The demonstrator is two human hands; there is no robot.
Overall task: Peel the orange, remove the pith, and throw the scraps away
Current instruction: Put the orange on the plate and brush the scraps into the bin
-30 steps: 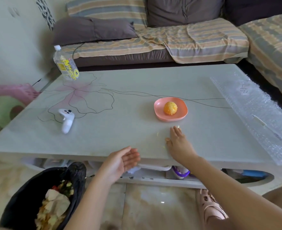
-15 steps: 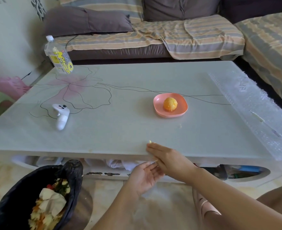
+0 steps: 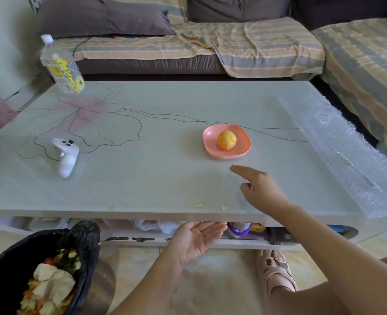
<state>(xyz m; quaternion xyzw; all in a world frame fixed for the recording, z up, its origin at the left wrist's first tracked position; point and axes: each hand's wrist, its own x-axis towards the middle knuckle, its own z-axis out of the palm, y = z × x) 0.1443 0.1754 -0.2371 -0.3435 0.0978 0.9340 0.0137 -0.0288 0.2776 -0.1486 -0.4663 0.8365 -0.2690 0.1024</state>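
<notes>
Fingers [image 3: 240, 171] of the right hand [image 3: 259, 190] are reaching out straight and close together, low over the table [image 3: 142, 178], tips pointing toward the pink plate [image 3: 210, 152]. They are gripping nothing that I can see. The forearm is coming in from the lower right, wrist just above the table's near edge.

The left hand [image 3: 196, 241] is waiting palm up below that edge. Its fingers are relaxed and slightly cupped, holding nothing.

The orange [image 3: 226, 140] is sitting peeled in the middle of the plate, well clear of both hands. It is likely soft, wet and slippery. If lifted, it wants a light cradle round its sides, not a squeeze.

The scraps [image 3: 199, 205] are lying as pale flecks near the front edge of the table, between the two hands. They are looking light, limp and perhaps tacky, and too small to pinch. Sweeping them with the side of the hand into the cupped palm seems best.

The bin [image 3: 85, 235] is standing on the floor at lower left, black-lined and already holding peel.
</notes>
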